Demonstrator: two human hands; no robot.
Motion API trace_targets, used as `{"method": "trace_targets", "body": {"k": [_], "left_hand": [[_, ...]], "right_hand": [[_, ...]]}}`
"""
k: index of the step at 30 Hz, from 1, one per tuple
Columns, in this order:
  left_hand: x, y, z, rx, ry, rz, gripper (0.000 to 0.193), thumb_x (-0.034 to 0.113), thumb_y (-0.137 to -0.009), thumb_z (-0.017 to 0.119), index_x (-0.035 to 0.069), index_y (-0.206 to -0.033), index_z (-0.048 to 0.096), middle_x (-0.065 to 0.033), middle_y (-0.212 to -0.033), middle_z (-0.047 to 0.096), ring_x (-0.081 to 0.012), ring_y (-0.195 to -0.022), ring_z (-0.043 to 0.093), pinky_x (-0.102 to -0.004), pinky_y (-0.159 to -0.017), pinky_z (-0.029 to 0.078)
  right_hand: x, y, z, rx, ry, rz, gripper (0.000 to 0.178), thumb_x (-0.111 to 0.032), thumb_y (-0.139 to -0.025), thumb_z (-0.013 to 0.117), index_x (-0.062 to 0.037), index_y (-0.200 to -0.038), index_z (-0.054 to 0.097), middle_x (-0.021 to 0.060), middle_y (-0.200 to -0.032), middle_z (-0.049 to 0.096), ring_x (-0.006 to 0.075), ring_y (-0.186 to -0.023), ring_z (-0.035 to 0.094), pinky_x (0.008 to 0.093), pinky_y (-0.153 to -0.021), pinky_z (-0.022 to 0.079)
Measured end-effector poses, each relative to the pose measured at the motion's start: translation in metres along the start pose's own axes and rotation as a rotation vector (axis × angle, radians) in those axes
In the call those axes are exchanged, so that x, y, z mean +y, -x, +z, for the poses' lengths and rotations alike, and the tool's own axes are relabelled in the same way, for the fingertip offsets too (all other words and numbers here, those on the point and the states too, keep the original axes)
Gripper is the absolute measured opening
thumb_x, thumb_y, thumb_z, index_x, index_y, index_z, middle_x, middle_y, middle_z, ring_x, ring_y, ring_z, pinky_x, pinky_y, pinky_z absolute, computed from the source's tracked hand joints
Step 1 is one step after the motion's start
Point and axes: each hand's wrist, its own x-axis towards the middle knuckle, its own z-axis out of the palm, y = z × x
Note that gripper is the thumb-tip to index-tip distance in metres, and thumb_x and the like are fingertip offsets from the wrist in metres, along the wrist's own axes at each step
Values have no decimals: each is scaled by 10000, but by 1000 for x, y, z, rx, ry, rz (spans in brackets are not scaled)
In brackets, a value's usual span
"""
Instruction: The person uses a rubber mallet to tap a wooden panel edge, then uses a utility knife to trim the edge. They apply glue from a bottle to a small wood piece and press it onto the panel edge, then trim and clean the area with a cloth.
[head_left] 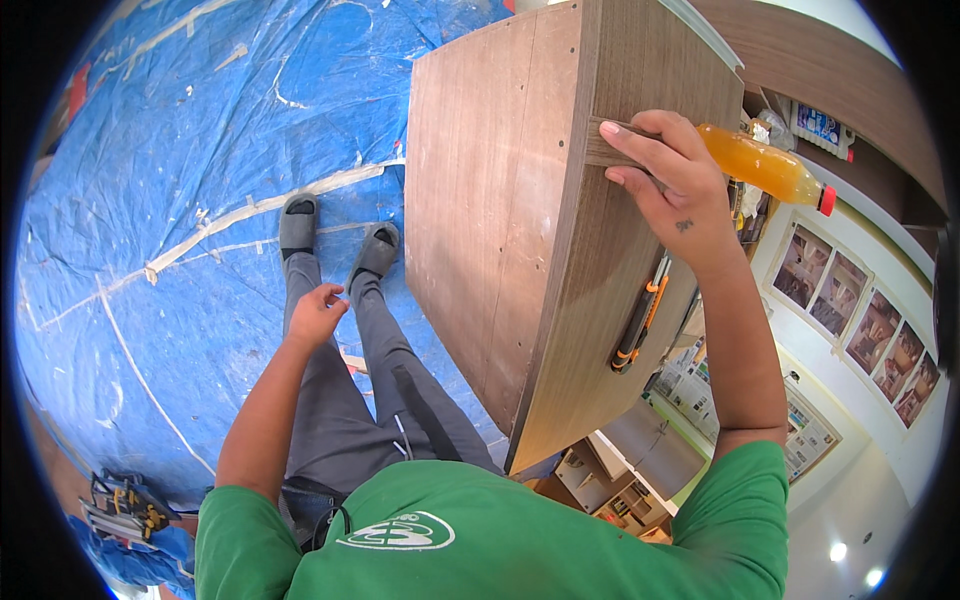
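Note:
My right hand (675, 170) is over the top of a wood-grain cabinet (490, 200), close to its edge. Its thumb and fingers close around a short wood-grain strip (605, 143) that lies against the top surface. Most of the strip is hidden by the palm. Hanging in front of my legs, my left hand (318, 312) has loosely bent fingers held apart, with nothing visible in them. A slim black-and-orange tool (640, 318) rests on the cabinet top below my right wrist.
Beyond my right hand lies a bottle of orange liquid (765, 165) with a red cap. Taped blue sheeting (200, 250) covers the floor under my slippers. Tools (130, 510) sit at the lower left. Photos (850, 300) hang on the right wall, near shelves (880, 150).

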Motion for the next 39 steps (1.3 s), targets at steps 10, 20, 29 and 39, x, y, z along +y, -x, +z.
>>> {"method": "trace_targets", "body": {"k": [10,20,29,39], "left_hand": [[-5,2,-2,28,39,-16,418,242,-915,716,1,-1256,685,-140,-1015,770,-250,-947,727,-376,-875,554],[-19,2,-4,11,17,-19,424,263,-911,718,10,-1250,691,-155,-1011,778,-283,-968,737,-392,-888,554],[-43,-2,-4,-8,53,-29,398,185,-929,721,-17,-1268,668,-74,-936,730,-133,-796,659,-304,-719,531],[-34,3,-5,3,34,-39,396,193,-918,722,-19,-1250,680,-117,-974,757,-193,-895,708,-338,-844,548]], "right_hand": [[-15,12,-19,-85,-43,65,454,22,-809,808,-63,-1248,732,101,-1105,638,261,-991,625,332,-827,514],[-38,33,-6,-145,-152,221,517,67,-789,790,-58,-1283,705,108,-1088,622,247,-945,627,323,-805,513],[-46,22,-15,-173,-35,129,506,57,-771,804,-43,-1258,711,114,-1031,610,251,-869,607,331,-737,500],[-57,17,-2,-39,25,308,196,-89,-879,775,-36,-1063,732,119,-904,679,297,-744,647,381,-672,517]]}}
